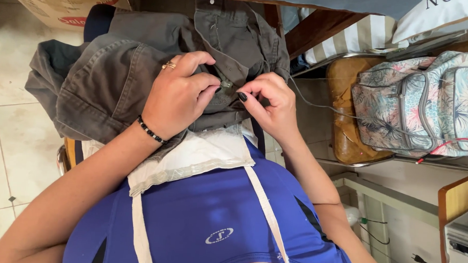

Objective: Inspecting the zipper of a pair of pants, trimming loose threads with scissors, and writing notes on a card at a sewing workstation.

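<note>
While we look down at our lap, our left hand point(179, 95) with the gold ring point(169, 65) and black bead bracelet point(150, 130) pinches the gray pants point(115, 74) near the zipper point(226, 84). Our right hand point(269, 104) is closed too, nipping the cloth right beside the zipper with its fingertips. The pants lie bunched on our lap, over a white cloth point(191, 156). A flowery backpack point(424, 103) sits on a chair point(344, 131) on our right side.
</note>
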